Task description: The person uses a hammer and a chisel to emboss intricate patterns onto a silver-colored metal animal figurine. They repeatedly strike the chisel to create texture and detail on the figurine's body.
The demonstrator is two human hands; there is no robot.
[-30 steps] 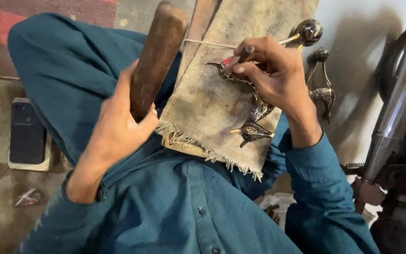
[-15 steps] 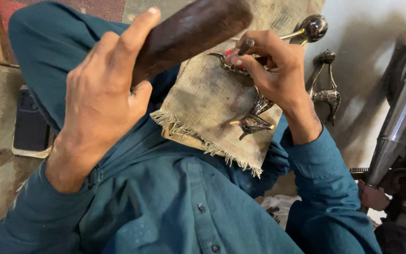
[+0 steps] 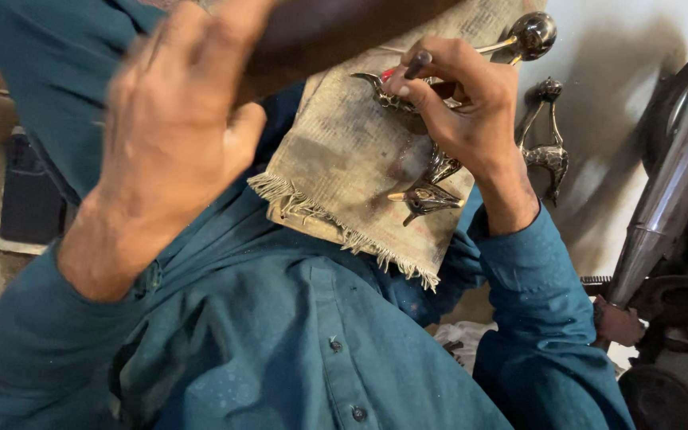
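- Your left hand (image 3: 173, 151) is raised close to the camera and blurred. Its fingers are wrapped tight around the dark wooden handle (image 3: 336, 32) of a tool, whose head is out of view.
- Your right hand (image 3: 459, 111) rests on a frayed burlap cloth (image 3: 344, 159). Its fingers are pinched shut on a thin dark metal punch (image 3: 418, 64), held tip-down.
- The punch tip meets a small brass bird figure (image 3: 396, 95), which lies under your right hand near the upper edge of the cloth.
- The figure's lower end (image 3: 428, 195) lies just below your right hand, near the right edge of the cloth, with a pointed tip.
- The cloth covers a wooden board (image 3: 300, 223) propped on your lap; a strip of the board shows under the frayed fringe.
- A shiny metal rod with a round knob (image 3: 531, 36) sits past your fingertips at the cloth's top right corner.
- A second brass figure (image 3: 547, 147) lies on the pale floor, just to the right of your right wrist.
- A phone (image 3: 29, 195) lies on the floor at far left.
- You wear a teal buttoned shirt (image 3: 296, 342).
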